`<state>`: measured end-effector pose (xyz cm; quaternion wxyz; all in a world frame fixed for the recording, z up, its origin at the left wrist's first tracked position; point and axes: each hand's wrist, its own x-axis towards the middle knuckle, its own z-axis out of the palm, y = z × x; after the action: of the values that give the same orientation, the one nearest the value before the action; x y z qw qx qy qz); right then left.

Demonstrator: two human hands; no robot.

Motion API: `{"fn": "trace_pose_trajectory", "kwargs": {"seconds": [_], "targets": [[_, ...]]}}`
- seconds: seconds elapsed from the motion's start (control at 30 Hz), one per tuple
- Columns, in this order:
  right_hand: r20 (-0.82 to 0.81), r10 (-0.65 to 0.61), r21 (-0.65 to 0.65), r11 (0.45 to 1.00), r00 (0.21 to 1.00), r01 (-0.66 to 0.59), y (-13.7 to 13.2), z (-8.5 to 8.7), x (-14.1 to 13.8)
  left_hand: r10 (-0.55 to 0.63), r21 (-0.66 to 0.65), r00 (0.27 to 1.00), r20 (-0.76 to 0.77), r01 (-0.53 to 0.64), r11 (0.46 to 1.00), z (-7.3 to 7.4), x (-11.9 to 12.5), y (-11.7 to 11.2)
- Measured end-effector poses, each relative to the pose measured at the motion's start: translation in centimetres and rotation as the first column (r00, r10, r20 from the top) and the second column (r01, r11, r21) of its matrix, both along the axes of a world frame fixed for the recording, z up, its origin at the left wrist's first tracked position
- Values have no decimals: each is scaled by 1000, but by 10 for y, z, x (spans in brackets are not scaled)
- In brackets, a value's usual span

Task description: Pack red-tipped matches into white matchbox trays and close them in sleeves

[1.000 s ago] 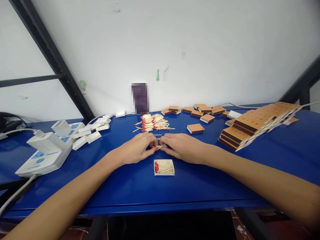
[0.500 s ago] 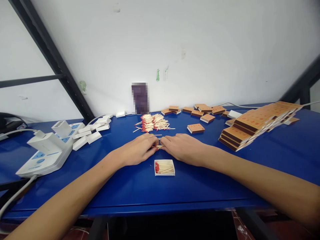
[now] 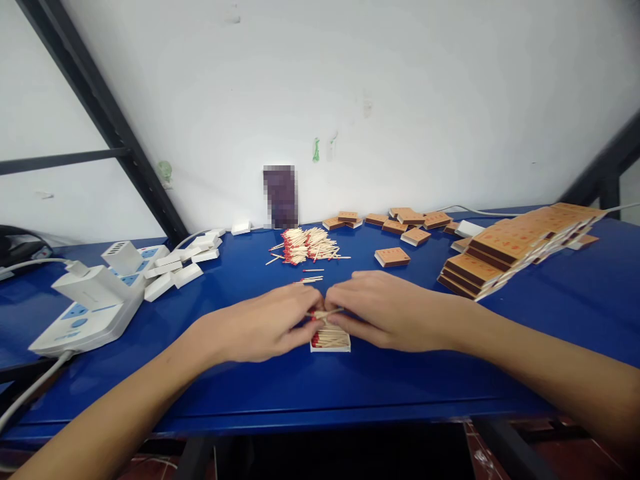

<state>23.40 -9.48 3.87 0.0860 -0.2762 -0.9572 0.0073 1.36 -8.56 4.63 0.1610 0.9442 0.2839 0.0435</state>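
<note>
A small white matchbox tray lies near the front of the blue table, holding matches with their red heads to the left. Over its far side, my left hand and my right hand meet, fingertips almost touching. Between them they pinch a small bunch of matches, the left at the red-headed end and the right at the plain end. The fingers partly cover the bunch and the back of the tray. Just beyond my hands lie a few loose matches.
A heap of matches lies farther back. Orange matchboxes are scattered at the back right, beside a large stack of matchboxes. White trays and a power strip with plugs occupy the left. A blurred dark rectangle stands against the wall.
Both hands have moved toward me from behind the tray to above it, bringing the pinched matches along. A few loose matches formerly hidden by the hands now show on the table.
</note>
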Motion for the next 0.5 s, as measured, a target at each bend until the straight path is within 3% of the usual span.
{"fn": "trace_pose_trajectory", "kwargs": {"seconds": [0.1,0.33,0.5], "targets": [[31,66,-85,994,997,-63,-4,-1,1,-34,-69,999,-19,33,997,3,0,-5],[-26,62,-91,994,998,-65,1,-6,3,-1,-95,1000,3,1,995,10,-2,2],[-63,85,-102,991,994,-91,3,-4,6,25,-218,999,41,-16,976,9,-10,13]]}}
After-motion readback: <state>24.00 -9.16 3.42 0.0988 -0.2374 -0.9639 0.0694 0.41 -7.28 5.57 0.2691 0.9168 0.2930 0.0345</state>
